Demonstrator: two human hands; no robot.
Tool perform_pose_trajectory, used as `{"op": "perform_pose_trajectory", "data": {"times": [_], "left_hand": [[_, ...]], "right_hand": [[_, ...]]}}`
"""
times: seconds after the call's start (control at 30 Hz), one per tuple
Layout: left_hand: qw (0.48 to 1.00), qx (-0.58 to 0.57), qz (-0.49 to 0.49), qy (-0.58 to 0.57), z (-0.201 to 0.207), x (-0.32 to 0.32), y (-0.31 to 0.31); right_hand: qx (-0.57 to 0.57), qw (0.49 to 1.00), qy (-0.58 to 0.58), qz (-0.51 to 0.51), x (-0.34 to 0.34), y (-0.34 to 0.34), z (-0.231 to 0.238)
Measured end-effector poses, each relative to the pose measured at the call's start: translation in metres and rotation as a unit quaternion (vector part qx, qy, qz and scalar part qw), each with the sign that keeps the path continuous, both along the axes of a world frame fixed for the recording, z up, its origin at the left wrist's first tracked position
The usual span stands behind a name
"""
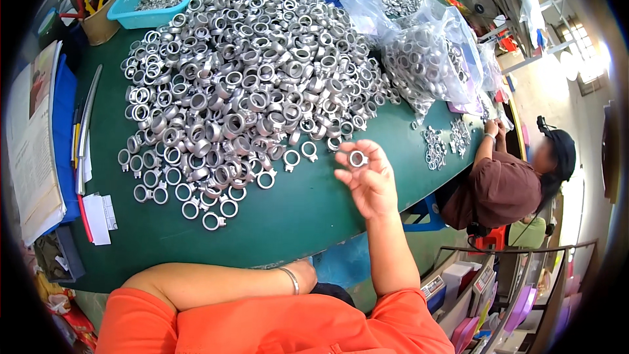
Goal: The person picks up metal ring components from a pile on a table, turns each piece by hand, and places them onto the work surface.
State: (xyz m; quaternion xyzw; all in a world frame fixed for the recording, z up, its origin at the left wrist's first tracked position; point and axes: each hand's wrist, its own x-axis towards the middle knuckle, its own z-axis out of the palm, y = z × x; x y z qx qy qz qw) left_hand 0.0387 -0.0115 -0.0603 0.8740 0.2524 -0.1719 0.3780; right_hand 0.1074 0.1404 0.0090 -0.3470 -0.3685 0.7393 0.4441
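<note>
The right hand (368,180) pinches one small metal ring (357,158) in its fingertips, just right of the heap of ring fittings (249,72); the left hand (303,275) lies below the heap at the green table (295,216) edge, grip hidden

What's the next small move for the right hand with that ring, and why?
Probably turn the metal ring between the fingertips for a look. The right hand pinches it raised above the green table, apart from the heap of rings. The left hand rests at the table edge, holding nothing visible.
</note>
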Motion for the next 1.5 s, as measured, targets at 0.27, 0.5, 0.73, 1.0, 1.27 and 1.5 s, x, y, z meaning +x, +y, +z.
{"op": "perform_pose_trajectory", "data": {"times": [0.27, 0.5, 0.73, 1.0, 1.27, 1.5], "left_hand": [[0.997, -0.047, 0.066, 0.001, -0.018, 0.007, -0.005], [0.998, -0.051, -0.015, 0.025, 0.014, -0.002, 0.008], [0.998, -0.051, 0.020, -0.004, 0.004, -0.001, 0.004], [0.998, -0.065, 0.006, -0.003, 0.014, -0.003, 0.008], [0.998, -0.059, 0.004, -0.017, 0.003, -0.002, 0.004], [0.995, -0.087, 0.041, -0.011, 0.001, 0.002, 0.004]], "right_hand": [[0.517, 0.681, -0.517, -0.035, -0.025, 0.026, -0.016], [0.426, 0.817, -0.388, 0.000, 0.005, 0.009, -0.018], [0.178, 0.980, -0.087, 0.032, 0.019, -0.007, -0.019], [-0.051, 0.992, 0.094, 0.068, 0.023, -0.011, -0.017], [-0.077, 0.983, 0.145, 0.077, 0.026, -0.002, -0.014], [0.126, 0.927, -0.350, -0.049, 0.000, 0.015, -0.012]]}}
